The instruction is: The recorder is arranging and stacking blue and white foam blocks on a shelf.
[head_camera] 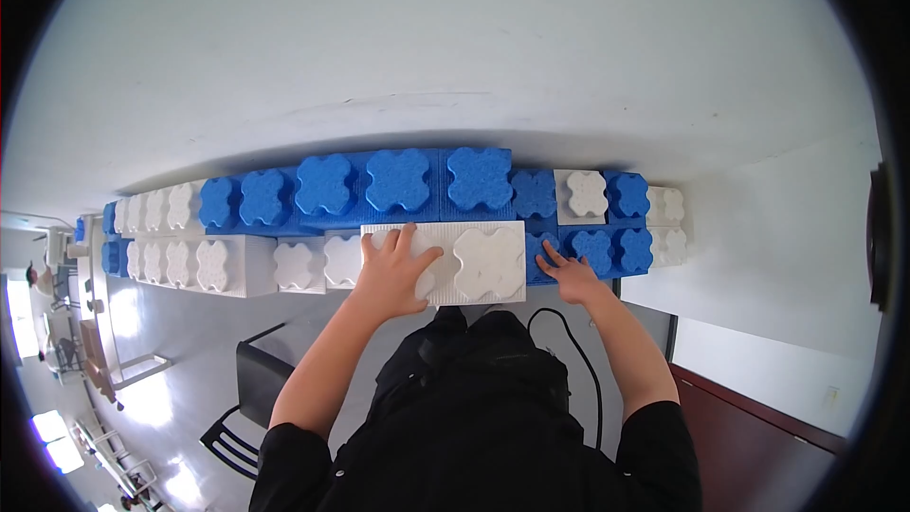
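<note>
Large blue and white studded foam building blocks form a long double row against a wall. My left hand (392,274) is spread over the left end of a white two-stud block (489,264), its fingertips on the top and its thumb towards the near edge. This white block sits in the near row, in front of a raised blue block (478,181). To its right, my right hand (574,276) rests with fingers apart on a lower blue block (542,249). Further left in the near row are more white blocks (298,267).
A black chair (263,380) stands on the floor at lower left. A black cable (593,370) runs by my legs on the right. A dark red door (739,434) is at lower right. White tables and several people are far left.
</note>
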The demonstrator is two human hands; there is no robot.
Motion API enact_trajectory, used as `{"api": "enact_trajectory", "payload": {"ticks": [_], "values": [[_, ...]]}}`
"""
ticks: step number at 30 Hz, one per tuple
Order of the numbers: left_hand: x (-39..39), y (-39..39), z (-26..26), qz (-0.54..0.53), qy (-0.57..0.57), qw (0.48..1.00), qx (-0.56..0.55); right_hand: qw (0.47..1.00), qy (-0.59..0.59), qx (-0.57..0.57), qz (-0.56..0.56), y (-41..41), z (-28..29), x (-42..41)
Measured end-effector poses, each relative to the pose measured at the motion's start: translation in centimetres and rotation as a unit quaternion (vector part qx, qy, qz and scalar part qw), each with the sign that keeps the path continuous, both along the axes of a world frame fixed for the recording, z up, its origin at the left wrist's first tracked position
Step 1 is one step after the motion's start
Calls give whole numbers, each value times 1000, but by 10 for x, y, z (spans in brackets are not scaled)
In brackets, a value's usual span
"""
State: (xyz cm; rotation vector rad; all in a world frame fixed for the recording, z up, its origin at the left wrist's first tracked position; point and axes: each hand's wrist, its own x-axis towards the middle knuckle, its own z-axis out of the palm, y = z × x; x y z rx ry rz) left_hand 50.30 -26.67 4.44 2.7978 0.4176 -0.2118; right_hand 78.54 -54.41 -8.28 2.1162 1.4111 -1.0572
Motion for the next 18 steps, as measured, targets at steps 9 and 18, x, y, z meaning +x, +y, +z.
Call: {"api": "enact_trajectory", "payload": {"ticks": [9,18], "values": [[-15,8,-12,0,-12,1000,9,997,-5,83,-2,0,-4,3],[-56,15,-33,267,-5,949,-166,884,191,396,-157,63,64,-16]]}}
